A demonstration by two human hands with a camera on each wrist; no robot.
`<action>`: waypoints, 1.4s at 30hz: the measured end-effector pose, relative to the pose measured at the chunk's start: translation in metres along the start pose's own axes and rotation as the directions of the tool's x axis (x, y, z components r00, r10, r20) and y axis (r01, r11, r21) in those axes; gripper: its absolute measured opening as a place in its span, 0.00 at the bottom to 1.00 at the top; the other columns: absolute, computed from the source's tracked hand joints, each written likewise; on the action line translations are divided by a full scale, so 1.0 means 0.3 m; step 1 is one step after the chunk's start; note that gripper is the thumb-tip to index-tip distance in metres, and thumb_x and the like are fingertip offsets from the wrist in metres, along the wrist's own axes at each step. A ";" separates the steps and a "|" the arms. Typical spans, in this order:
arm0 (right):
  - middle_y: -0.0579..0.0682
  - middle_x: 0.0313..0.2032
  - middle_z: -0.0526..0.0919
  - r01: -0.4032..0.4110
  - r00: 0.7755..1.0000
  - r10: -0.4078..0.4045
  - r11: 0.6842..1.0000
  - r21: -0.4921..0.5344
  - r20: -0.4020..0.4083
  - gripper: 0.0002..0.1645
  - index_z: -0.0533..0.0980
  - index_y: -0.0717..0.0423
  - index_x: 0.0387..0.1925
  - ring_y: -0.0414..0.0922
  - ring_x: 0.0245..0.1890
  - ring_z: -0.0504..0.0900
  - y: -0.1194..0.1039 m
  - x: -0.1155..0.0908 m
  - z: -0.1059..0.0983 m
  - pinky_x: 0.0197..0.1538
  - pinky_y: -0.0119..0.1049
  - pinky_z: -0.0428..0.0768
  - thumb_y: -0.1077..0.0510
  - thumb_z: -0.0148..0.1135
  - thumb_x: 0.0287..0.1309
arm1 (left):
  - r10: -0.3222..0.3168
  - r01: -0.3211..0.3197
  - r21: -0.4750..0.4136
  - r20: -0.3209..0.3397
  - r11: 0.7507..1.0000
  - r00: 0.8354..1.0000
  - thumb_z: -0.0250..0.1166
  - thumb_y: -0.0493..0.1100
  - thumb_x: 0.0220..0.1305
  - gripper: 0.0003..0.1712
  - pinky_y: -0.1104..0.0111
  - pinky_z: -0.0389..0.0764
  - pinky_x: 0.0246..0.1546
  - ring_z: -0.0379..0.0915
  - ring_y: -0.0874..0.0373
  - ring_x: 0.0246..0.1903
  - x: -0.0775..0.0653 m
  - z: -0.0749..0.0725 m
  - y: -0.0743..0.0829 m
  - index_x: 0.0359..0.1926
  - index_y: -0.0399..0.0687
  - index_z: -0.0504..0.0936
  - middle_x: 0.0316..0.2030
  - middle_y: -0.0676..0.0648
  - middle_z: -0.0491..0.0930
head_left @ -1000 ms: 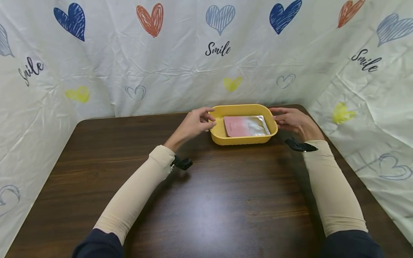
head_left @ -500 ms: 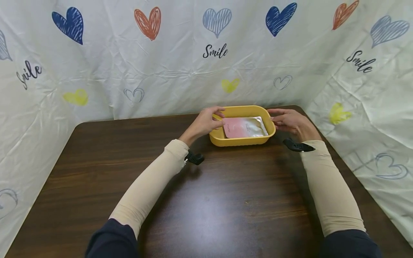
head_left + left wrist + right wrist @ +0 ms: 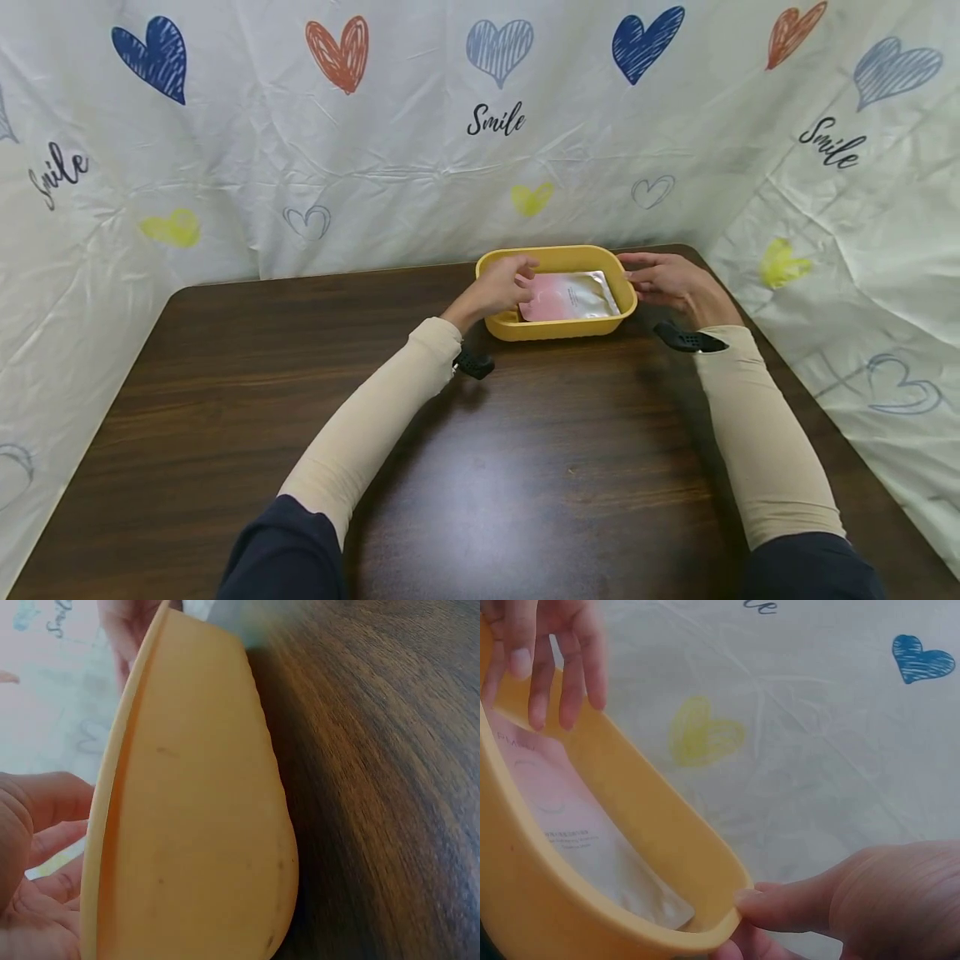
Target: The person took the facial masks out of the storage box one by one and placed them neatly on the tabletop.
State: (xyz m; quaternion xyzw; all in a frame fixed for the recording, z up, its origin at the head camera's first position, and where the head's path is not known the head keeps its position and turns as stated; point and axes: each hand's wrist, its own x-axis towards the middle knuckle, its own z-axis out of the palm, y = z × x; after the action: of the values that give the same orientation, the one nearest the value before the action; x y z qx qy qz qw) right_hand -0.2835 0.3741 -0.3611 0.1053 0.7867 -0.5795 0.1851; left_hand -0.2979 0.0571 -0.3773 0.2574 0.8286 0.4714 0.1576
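Note:
A yellow oblong plastic basket [image 3: 558, 331] stands near the table's back edge. Inside it lies a flat pink-and-silver foil sachet [image 3: 573, 297] with small print. My left hand [image 3: 495, 287] reaches over the basket's left end, fingers loosely bent and hanging above the sachet's pink end. Nothing shows between those fingers; the right wrist view has the left fingertips [image 3: 570, 720] just over the sachet. At the opposite end, my right hand [image 3: 678, 283] holds the rim, its thumb [image 3: 787, 904] against the corner and other fingers partly hidden behind and below.
The dark wood table [image 3: 480, 467] stretches in front of the basket. A white cloth [image 3: 405, 150] printed with hearts and "Smile" hangs close behind the table and along both sides. Both wrists carry a black strap-mounted device.
My left hand has moved right, from beside the basket's left rim to above its inside. The right hand stays at the right end, and the sachet lies as before.

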 end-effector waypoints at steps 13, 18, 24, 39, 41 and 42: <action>0.35 0.40 0.85 -0.022 0.999 0.021 1.000 -0.019 -0.033 0.34 0.63 0.48 0.76 0.35 0.35 0.81 -0.004 0.000 0.001 0.41 0.30 0.83 0.59 0.58 0.73 | -0.068 0.061 -0.110 -0.058 0.992 0.996 0.60 0.30 0.69 0.27 0.59 0.83 0.51 0.73 0.45 0.60 -0.006 0.013 0.022 0.69 0.38 0.71 0.65 0.35 0.72; 0.35 0.41 0.85 -0.021 0.999 0.020 0.999 -0.026 -0.035 0.34 0.63 0.48 0.76 0.35 0.36 0.81 -0.008 -0.005 0.003 0.42 0.30 0.83 0.58 0.59 0.72 | -0.119 0.102 -0.114 -0.155 0.988 0.981 0.62 0.30 0.65 0.26 0.70 0.78 0.37 0.78 0.48 0.47 -0.001 0.025 0.037 0.64 0.39 0.76 0.54 0.38 0.80; 0.36 0.45 0.83 0.025 1.000 -0.026 0.996 -0.082 -0.011 0.34 0.63 0.50 0.76 0.35 0.38 0.80 -0.002 -0.013 0.000 0.45 0.31 0.83 0.57 0.59 0.72 | -0.170 0.152 -0.091 -0.245 0.984 0.955 0.65 0.26 0.58 0.28 0.73 0.70 0.23 0.67 0.57 0.28 0.008 0.044 0.043 0.60 0.40 0.79 0.39 0.43 0.77; 0.36 0.42 0.85 -0.024 0.999 0.023 0.999 -0.031 -0.047 0.34 0.65 0.48 0.75 0.35 0.36 0.81 -0.003 0.003 0.003 0.43 0.31 0.83 0.58 0.61 0.71 | -0.299 0.195 -0.433 -0.186 0.880 0.936 0.65 0.22 0.59 0.50 0.63 0.88 0.38 0.84 0.49 0.39 0.019 0.061 0.042 0.78 0.44 0.53 0.56 0.37 0.78; 0.37 0.43 0.85 -0.022 0.999 0.020 0.999 -0.035 -0.050 0.34 0.65 0.47 0.75 0.36 0.36 0.81 -0.001 0.004 0.003 0.42 0.31 0.83 0.58 0.61 0.71 | -0.303 0.196 -0.461 -0.169 0.865 0.938 0.64 0.22 0.60 0.45 0.62 0.88 0.35 0.84 0.49 0.35 0.020 0.060 0.042 0.75 0.42 0.59 0.52 0.38 0.80; 0.37 0.43 0.85 -0.019 0.999 0.017 0.999 -0.038 -0.050 0.34 0.65 0.48 0.75 0.36 0.36 0.81 0.000 0.005 0.003 0.42 0.31 0.83 0.58 0.61 0.71 | -0.305 0.195 -0.479 -0.163 0.856 0.938 0.63 0.22 0.61 0.42 0.62 0.88 0.34 0.84 0.50 0.34 0.021 0.059 0.042 0.74 0.42 0.62 0.51 0.39 0.81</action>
State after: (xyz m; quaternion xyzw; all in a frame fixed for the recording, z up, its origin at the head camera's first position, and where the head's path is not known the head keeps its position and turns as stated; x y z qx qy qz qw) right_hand -0.2847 0.3731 -0.3618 0.1233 0.8010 -0.5598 0.1728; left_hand -0.2907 0.0786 -0.3756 0.0457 0.7338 0.6547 0.1756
